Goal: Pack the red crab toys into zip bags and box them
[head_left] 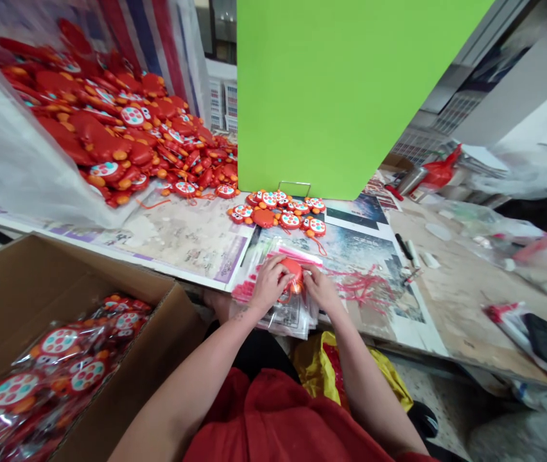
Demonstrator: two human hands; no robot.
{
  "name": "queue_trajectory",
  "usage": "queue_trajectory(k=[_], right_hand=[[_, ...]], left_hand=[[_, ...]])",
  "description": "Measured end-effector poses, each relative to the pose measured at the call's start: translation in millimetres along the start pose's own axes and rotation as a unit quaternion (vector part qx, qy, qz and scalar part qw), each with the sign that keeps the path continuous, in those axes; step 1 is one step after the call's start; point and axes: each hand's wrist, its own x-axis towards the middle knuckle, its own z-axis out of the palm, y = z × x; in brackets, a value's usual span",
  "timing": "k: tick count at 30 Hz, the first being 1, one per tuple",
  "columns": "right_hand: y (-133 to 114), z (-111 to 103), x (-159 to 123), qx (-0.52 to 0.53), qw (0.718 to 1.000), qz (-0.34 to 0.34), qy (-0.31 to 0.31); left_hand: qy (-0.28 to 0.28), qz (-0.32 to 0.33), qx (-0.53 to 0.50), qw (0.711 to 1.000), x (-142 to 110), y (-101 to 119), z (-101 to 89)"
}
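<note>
My left hand (269,282) and my right hand (318,287) meet over a red crab-shaped toy (293,269) at the near table edge. Both hands have their fingers curled on the toy, which lies on a stack of clear plastic bags with pink strips (273,316). A small group of the same red toys (283,208) sits a little beyond, in front of a green board (341,90). A large heap of these toys (110,122) spills from a clear sack at the far left.
A cardboard box (27,289) at my lower left holds several bagged toys (56,366). Red strings (364,285) lie to the right of my hands. Pens (406,247), plastic bags (543,256) and clutter cover the right side of the table.
</note>
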Motion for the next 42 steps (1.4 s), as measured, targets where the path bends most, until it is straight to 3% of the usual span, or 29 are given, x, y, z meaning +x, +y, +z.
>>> queue_trajectory(k=[8, 13, 17, 20, 26, 42], right_hand=[[-26, 11, -7, -0.116, 0.992, 0.039, 0.039], [-29, 17, -12, -0.059, 0.99, 0.035, 0.121], [-31, 19, -15, 0.003, 0.985, 0.028, 0.17], [-29, 19, -16, 0.029, 0.984, 0.028, 0.175], [-23, 19, -17, 0.06, 0.983, 0.039, 0.171], [3, 18, -12, 0.181, 0.966, 0.045, 0.181]], left_hand=[[-0.099, -0.046, 0.093, 0.99, 15, 11, -15.1], [-0.127, -0.032, 0.163, 0.978, 21, 22, -25.7], [-0.127, -0.074, 0.178, 0.973, 22, 28, -30.8], [-0.142, -0.079, 0.14, 0.977, 21, 29, -33.8], [-0.187, -0.016, 0.027, 0.982, 10, 12, -35.4], [-0.199, -0.026, 0.087, 0.976, 1, 17, -49.4]])
